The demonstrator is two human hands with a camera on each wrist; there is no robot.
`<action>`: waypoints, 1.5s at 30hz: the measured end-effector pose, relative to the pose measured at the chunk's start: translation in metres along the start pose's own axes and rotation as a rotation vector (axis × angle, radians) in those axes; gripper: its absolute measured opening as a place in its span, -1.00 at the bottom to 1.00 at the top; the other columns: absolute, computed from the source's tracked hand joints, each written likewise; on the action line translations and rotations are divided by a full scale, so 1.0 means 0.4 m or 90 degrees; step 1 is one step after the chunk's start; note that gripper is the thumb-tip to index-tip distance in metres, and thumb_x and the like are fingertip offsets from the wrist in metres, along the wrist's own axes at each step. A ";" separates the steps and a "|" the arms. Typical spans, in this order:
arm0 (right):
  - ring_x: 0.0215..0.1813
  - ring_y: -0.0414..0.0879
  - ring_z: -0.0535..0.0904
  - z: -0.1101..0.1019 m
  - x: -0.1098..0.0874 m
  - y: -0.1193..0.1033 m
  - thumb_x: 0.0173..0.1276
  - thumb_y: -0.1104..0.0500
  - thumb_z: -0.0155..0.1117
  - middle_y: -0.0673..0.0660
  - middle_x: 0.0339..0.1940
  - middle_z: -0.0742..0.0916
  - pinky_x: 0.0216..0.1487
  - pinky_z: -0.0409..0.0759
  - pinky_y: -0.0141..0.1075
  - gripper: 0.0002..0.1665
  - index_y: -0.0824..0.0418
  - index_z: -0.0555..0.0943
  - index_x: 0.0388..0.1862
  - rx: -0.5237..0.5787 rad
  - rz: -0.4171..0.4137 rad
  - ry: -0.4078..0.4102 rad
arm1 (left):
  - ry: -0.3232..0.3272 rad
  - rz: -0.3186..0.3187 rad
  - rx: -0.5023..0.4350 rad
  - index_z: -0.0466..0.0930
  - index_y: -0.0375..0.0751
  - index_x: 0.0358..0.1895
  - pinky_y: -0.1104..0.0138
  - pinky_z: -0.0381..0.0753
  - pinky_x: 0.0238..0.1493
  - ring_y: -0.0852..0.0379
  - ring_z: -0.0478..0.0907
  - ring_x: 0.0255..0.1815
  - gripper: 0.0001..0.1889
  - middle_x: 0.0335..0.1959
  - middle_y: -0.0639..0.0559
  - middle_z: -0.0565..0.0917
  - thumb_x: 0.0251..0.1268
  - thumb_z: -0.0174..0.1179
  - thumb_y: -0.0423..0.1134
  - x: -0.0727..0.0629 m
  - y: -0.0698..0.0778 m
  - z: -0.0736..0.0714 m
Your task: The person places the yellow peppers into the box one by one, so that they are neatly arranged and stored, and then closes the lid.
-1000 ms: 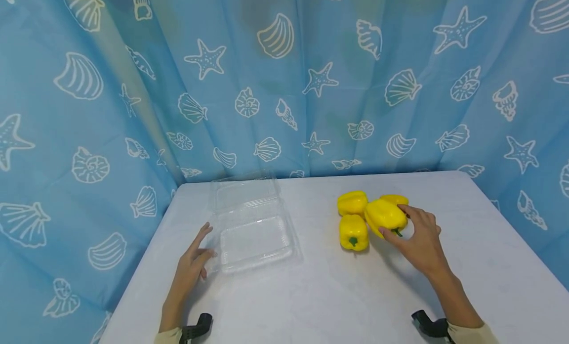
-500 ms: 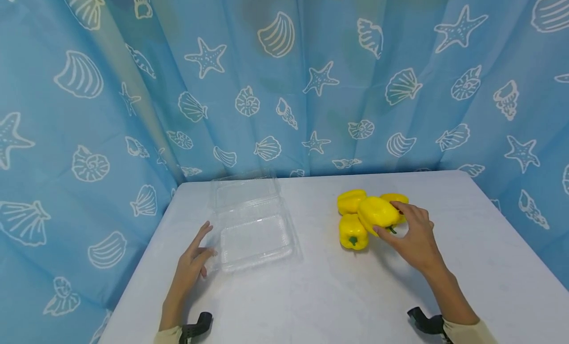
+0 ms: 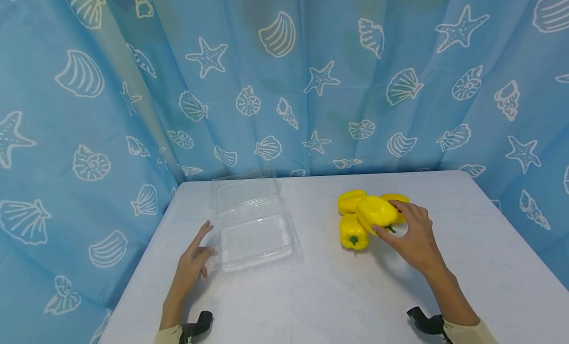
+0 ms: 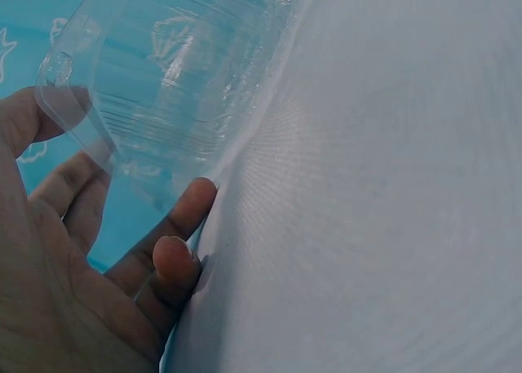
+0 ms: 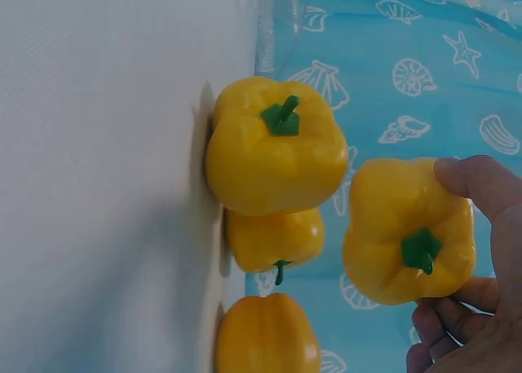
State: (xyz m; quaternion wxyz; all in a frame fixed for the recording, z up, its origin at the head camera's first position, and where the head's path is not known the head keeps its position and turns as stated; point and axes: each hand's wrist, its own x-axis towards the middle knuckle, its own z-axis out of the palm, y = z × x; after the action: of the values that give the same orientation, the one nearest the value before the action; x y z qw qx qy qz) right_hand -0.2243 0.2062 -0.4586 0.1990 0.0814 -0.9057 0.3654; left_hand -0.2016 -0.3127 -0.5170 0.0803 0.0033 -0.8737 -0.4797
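Observation:
My right hand grips a yellow bell pepper between thumb and fingers. In the right wrist view this bell pepper is clear of the table, its green stem facing the camera. Beside it are three more yellow bell peppers: one at the front, one behind on the left and one partly hidden behind on the right. My left hand is at the left edge of an unfolded clear plastic clamshell box. Its fingers are spread, with one fingertip overlapping the box's rim.
A white-covered table carries everything. The box's lid lies folded back toward the table's far edge. Behind hangs a blue curtain with seashell prints. Each wrist wears a black camera mount, seen at the left wrist and right wrist.
My right hand has carried the gripped bell pepper a little to the left, over the others, then slowed. The left hand and the box have stayed in place.

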 end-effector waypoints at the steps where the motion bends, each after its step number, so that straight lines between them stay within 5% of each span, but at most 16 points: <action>1: 0.34 0.29 0.18 0.000 0.003 -0.004 0.19 -0.07 0.53 0.33 0.35 0.45 0.21 0.12 0.32 -0.12 0.25 0.40 0.39 0.003 -0.005 0.001 | 0.002 -0.002 0.000 0.24 0.25 0.53 0.28 0.50 -0.66 0.00 0.43 -0.71 -0.41 0.58 0.23 0.16 0.49 0.08 -0.14 0.001 0.000 -0.001; 27: 0.35 0.24 0.22 0.060 0.038 -0.089 0.19 -0.17 0.50 0.27 0.37 0.44 0.19 0.34 0.34 -0.09 0.17 0.40 0.42 0.035 -0.033 -0.055 | 0.003 -0.006 0.003 0.24 0.27 0.53 0.27 0.49 -0.66 -0.02 0.43 -0.71 -0.41 0.55 0.28 0.20 0.49 0.09 -0.12 0.010 -0.010 -0.003; 45: 0.31 0.18 0.25 0.105 0.054 -0.113 0.14 -0.12 0.56 0.20 0.32 0.50 0.22 0.25 0.31 -0.11 0.16 0.43 0.38 0.061 -0.084 -0.058 | 0.006 0.002 0.002 0.23 0.25 0.54 0.26 0.50 -0.67 -0.02 0.45 -0.69 -0.40 0.55 0.29 0.20 0.49 0.08 -0.16 0.006 -0.009 0.000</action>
State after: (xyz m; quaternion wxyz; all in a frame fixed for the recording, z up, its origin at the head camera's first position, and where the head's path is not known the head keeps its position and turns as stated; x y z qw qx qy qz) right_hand -0.2432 0.1446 -0.4484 0.1769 0.1669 -0.8881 0.3900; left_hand -0.2044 -0.3151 -0.5196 0.0855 0.0043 -0.8741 -0.4781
